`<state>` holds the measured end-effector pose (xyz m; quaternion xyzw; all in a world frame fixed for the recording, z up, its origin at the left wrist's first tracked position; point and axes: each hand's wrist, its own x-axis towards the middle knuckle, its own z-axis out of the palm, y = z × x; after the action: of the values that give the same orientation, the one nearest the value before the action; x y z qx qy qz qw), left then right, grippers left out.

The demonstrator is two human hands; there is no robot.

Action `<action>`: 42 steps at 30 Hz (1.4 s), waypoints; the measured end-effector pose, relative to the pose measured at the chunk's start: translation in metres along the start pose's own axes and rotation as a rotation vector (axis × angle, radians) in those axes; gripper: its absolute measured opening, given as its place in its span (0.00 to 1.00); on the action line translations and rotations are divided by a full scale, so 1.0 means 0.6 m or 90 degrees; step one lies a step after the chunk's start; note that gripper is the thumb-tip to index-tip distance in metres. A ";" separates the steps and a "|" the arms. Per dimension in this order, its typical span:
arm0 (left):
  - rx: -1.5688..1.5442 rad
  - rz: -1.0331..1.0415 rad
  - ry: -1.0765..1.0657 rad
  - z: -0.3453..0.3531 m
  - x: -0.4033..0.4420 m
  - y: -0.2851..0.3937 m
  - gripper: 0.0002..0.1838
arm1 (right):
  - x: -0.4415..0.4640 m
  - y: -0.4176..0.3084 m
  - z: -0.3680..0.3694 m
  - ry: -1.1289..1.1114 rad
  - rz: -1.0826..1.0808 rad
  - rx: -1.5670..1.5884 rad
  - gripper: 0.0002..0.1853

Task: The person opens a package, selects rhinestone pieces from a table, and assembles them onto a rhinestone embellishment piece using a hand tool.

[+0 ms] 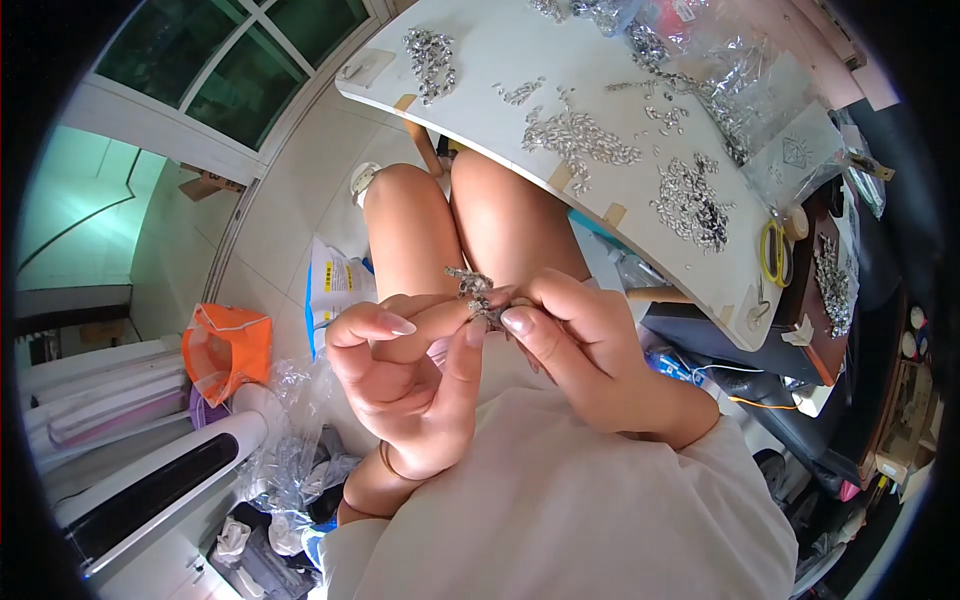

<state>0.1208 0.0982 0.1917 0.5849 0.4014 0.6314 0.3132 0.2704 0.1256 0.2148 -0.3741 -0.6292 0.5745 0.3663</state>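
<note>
Close in front of my body, both hands meet around a small strand of silvery, shiny beads [472, 284]. My left hand [410, 370] pinches it between thumb and fingertips, with a thin bracelet on the wrist. From the other side, my right hand [580, 340] pinches the strand's other end between thumb and index finger. Part of the strand sticks up above the left fingertips; the rest is hidden by the fingers. Beyond my knees, loose silvery beads [580, 135] lie in piles on the white table [480, 60].
Yellow-handled scissors [775, 255] lie at the table's right edge beside a tape roll [795, 223]. Clear plastic bags [790, 110] cover the far right corner. An orange bag [228, 345] and a white-and-blue package [338, 285] stand on the floor at left.
</note>
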 end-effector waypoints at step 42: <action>-0.362 -0.536 0.048 0.007 0.038 -0.016 0.17 | 0.028 0.025 -0.163 0.241 -0.012 -0.280 0.13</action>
<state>0.1213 0.1229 0.1944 0.2408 0.4258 0.5553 0.6726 0.3507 0.1857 0.2076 -0.5392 -0.6623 0.3408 0.3929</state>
